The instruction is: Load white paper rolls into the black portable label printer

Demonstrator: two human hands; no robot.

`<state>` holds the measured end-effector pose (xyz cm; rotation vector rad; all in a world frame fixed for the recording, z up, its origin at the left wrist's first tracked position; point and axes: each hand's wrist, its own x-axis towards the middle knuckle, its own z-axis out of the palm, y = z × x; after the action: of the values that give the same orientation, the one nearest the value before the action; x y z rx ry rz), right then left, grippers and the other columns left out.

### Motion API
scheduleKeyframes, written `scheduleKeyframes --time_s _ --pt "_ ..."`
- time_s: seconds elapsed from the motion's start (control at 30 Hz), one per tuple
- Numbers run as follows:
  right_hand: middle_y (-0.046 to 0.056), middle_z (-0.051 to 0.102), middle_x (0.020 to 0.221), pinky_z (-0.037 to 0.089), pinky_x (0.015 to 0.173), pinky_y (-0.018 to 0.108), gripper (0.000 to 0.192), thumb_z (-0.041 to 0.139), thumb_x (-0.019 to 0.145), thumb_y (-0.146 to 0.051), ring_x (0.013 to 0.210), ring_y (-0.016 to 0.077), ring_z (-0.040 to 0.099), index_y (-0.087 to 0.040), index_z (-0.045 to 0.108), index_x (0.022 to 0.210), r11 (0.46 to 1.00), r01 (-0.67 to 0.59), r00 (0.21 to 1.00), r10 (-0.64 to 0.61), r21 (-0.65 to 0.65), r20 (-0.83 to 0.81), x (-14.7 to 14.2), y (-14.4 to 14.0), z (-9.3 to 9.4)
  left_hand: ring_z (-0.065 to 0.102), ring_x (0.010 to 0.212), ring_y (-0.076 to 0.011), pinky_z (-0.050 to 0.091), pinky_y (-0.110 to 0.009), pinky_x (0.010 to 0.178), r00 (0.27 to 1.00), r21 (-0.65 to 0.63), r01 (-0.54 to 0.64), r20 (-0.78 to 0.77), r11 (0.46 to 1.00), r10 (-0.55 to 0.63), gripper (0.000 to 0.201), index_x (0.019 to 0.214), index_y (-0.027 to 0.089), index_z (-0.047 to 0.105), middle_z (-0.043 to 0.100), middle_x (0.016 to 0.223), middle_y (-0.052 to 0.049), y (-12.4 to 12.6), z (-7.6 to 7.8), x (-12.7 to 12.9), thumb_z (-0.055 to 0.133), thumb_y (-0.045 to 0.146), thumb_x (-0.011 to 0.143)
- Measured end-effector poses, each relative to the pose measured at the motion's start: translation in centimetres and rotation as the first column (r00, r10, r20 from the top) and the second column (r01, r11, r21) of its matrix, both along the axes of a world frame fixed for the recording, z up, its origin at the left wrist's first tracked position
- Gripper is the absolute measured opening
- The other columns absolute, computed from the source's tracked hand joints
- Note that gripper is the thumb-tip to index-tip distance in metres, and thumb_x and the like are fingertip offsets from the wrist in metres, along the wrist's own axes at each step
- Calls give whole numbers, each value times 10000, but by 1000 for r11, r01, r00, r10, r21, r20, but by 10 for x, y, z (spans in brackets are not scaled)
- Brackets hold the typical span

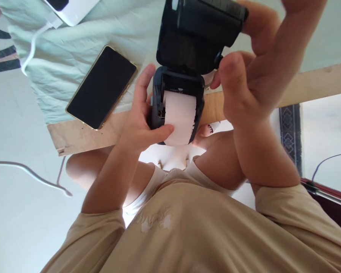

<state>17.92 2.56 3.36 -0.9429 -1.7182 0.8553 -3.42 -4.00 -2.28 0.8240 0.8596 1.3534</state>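
One small black printer (177, 104) is held above the table edge (82, 132), its lid (199, 32) swung up and open. Inside its bay sits one roll of white paper (179, 117), a strip hanging out toward the person. One phone (102, 87) lies screen-up on the pale cloth (71, 53), beside one white charger (72, 9) with its cable. The left hand (140, 119) grips the printer's side, thumb resting on the paper. The right hand (244, 76), raised with its wrist bent, clasps the lid.
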Motion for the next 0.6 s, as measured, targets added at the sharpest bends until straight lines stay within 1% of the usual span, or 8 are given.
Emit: scheduleKeyframes --time_s 0.07,0.1,0.17,0.23,0.33,0.47,0.53,0.6 --pt "-28 721 1356 579 730 227 335 640 1091 -552 1117 141 726 -337 722 1334 973 70 998 -66 222 -23 -6 0 -1 575 1553 -397 617 -508 1180 1000 -13 5 -8 1000 -5 958 1481 394 679 739 1543 29 0 0 0 1052 238 613" --pt "-20 750 1241 608 794 243 278 625 1104 -505 1103 139 724 -300 758 1236 953 49 999 -46 298 -16 -8 0 -2 603 1512 -399 635 -504 1138 1000 -26 -4 -13 1000 3 972 1478 392 679 753 1517 21 1 -1 0 1065 255 596" --pt "7 759 1110 647 918 280 247 621 1102 -433 1080 141 730 -248 779 1058 931 -28 999 10 365 51 -11 1 -4 637 1447 -414 658 -500 1061 999 -66 -29 -15 997 28 1051 1486 393 664 759 1508 12 2 -1 1 1098 278 536" --pt "39 755 1053 666 941 310 276 631 1082 -427 1006 146 726 -226 778 962 922 -105 989 58 373 136 -12 2 -6 635 1441 -440 662 -506 1025 999 -98 -42 -4 994 42 1121 1493 398 647 728 1565 15 4 0 2 1117 283 482" --pt "93 743 1089 672 891 342 387 587 1073 -516 903 153 669 -210 791 949 925 -165 966 82 342 246 -9 3 -9 611 1478 -454 662 -490 1002 1000 -98 -23 13 995 25 1103 1504 393 624 697 1608 11 4 3 3 1096 279 514" --pt "122 704 1214 665 874 360 433 553 1040 -571 865 146 608 -206 778 976 956 -214 913 121 203 390 -5 2 -10 646 1445 -423 663 -486 1032 999 -67 11 33 998 -9 1068 1536 394 610 674 1626 2 1 7 2 1063 239 582" --pt "122 684 1272 658 841 359 423 555 1026 -572 851 140 591 -212 775 999 962 -218 902 134 164 410 -4 1 -11 658 1433 -414 661 -509 1058 999 -56 17 41 998 -14 1020 1518 419 640 655 1647 18 0 7 2 1062 221 610" --pt "120 666 1302 657 828 354 415 569 1027 -572 844 130 592 -215 781 1023 959 -223 912 142 175 384 -4 0 -13 642 1468 -410 667 -515 1080 999 -17 22 49 1000 -21 929 1473 439 681 687 1608 26 2 4 2 1066 282 642"
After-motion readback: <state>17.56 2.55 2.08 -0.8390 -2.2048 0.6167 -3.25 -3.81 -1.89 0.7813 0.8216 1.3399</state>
